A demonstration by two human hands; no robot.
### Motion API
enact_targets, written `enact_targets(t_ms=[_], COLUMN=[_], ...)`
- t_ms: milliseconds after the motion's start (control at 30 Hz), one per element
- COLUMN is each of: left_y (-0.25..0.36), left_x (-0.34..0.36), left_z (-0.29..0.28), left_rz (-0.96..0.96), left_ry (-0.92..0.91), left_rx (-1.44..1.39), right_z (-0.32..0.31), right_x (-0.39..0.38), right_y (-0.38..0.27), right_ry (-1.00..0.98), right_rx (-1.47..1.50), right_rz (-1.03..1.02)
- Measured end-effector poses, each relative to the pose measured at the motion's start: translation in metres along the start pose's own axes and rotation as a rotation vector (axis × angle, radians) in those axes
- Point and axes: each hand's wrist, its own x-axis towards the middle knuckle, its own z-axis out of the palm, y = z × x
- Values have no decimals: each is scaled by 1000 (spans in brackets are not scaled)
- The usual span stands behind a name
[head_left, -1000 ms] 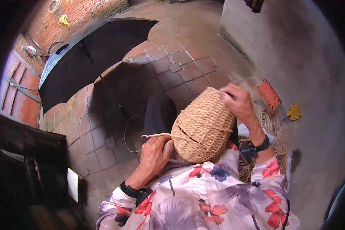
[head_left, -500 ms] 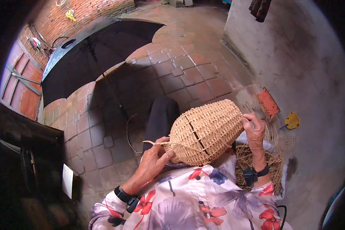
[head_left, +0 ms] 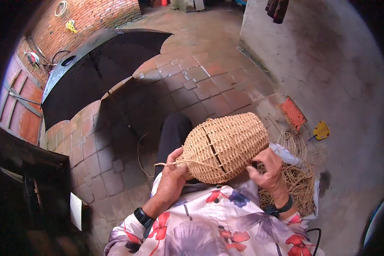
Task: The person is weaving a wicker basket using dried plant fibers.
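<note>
A tan woven basket (head_left: pixel 232 143) of twisted straw cord lies on its side over my lap, narrowing at the left, with a dark slit-like gap across its weave. At that narrow end my left hand (head_left: pixel 173 175) is closed on it, thumb near me. A loose cord end (head_left: pixel 162 164) sticks out leftward past those fingers. My right hand (head_left: pixel 269 170) is at the basket's near right edge, thumb and bent forefinger against it with a gap between them. Its other fingertips are partly hidden.
Beside my right arm, a white sack (head_left: pixel 288 154) holds a heap of straw cord (head_left: pixel 296 183). Beyond lie an orange-red perforated block (head_left: pixel 293 113) and a yellow flat object (head_left: pixel 321 130). An open black umbrella (head_left: pixel 102 70) stands on the paving at left. A grey wall (head_left: pixel 328 85) rises at right.
My right hand has moved from the basket's far right rim down to its near right edge, fingers bent. The basket has shifted slightly left; my left hand still holds its narrow end.
</note>
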Motion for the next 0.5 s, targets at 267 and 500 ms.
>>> enact_targets(t_ms=[267, 500], left_y=[2, 2], left_x=[15, 28], left_z=[2, -4], left_rz=[93, 189], left_ry=[32, 173], left_rx=[-99, -118], right_z=[31, 20], right_x=[10, 13], right_y=[4, 27], right_ry=[9, 182], right_rx=[-104, 649], right_rz=[40, 798])
